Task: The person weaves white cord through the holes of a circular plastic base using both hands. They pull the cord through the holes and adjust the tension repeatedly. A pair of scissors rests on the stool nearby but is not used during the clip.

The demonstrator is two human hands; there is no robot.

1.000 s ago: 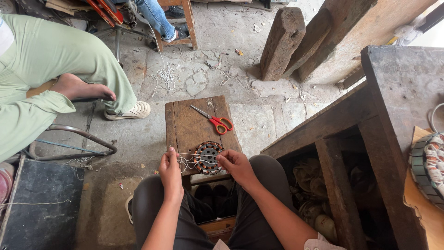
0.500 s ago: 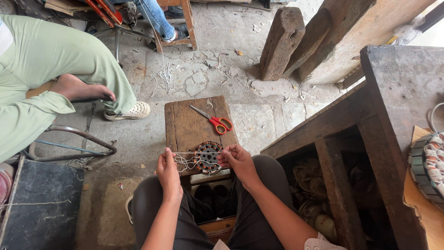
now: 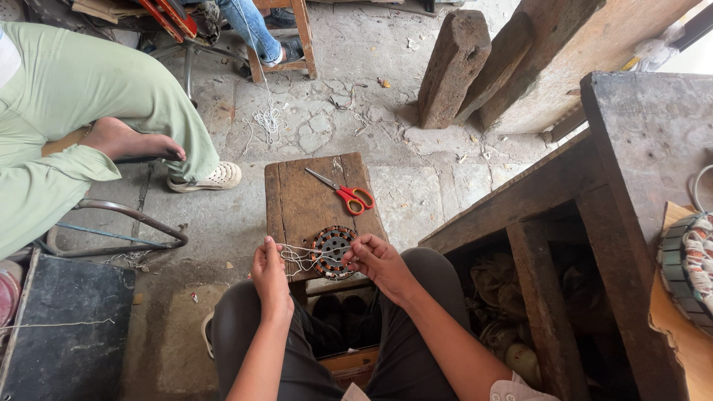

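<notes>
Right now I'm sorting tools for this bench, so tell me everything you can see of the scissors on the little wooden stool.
The scissors have orange-red plastic handle loops and slim, pale metal blades. They look shut or nearly so, lying flat on the worn wooden stool, blades pointing to its far left, handles towards its right edge. No hand touches them: the left hand and right hand are nearer the camera, at the round motor stator.

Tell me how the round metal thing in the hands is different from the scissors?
The round motor part is dark, ring-shaped and full of holes; the scissors are long and thin with orange handles. The right hand holds the motor part, with white string running to the left hand; the scissors lie untouched. Both are over the small wooden stool.
</notes>
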